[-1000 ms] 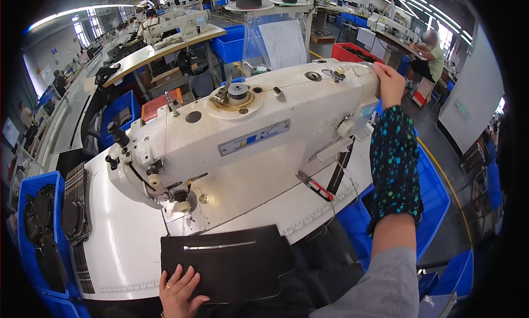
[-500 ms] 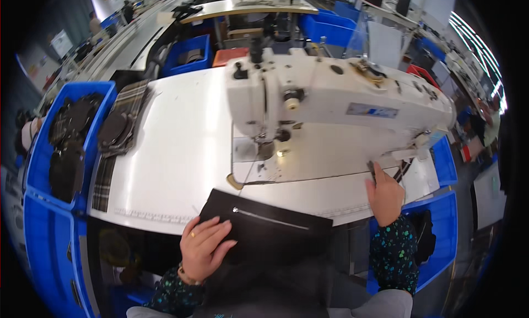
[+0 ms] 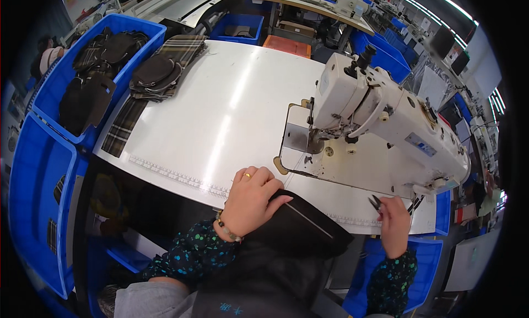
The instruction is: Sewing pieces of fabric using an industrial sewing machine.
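Note:
A black fabric piece [image 3: 300,230] with a straight silvery zip [image 3: 308,220] set into it hangs over the table's front edge, towards my lap. My left hand [image 3: 250,199] grips its upper left corner, fingers curled over the edge and thumb along the zip's near end, which it covers. To the right, just over the table edge, my right hand [image 3: 394,224] closes round small dark thread snips [image 3: 376,203], their tips pointing up and left. A white sewing machine [image 3: 380,106] stands beyond both hands, its needle area close above the metal plate [image 3: 300,137].
Folded plaid fabric with a dark round piece [image 3: 157,70] lies at the table's left. A blue bin [image 3: 41,106] of similar pieces stands beside it, another blue bin [image 3: 27,208] nearer. A ruler strip [image 3: 176,175] runs along the front edge. Below my right hand is a blue bin [image 3: 424,263].
The view has swung, so the machine sits further right. My left hand has shifted onto the fabric's corner, over the zip's end. The snips in my right hand now show plainly.

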